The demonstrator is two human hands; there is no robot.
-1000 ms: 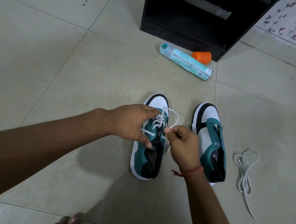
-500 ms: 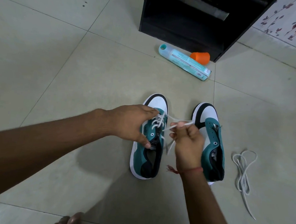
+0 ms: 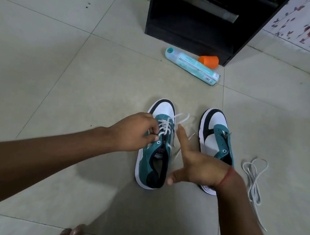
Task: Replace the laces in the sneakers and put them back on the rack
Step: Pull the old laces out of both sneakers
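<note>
Left sneaker (image 3: 155,153), near centre of the floor, is half-laced; its white lace (image 3: 165,127) hangs slack. Left hand (image 3: 133,132) pinches the lace at the eyelets. Right hand (image 3: 195,164) is spread, holding nothing. Risk: the loose end slipping back out. Right sneaker (image 3: 216,140) is unlaced; spare lace (image 3: 253,178) lies right.

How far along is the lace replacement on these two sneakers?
Partly done: the left sneaker has a white lace through its front eyelets. In hand: the left hand grips that sneaker, and the right hand is open beside it. Left: the right sneaker has empty eyelets, the spare lace lies on the floor, and the rack waits.
</note>
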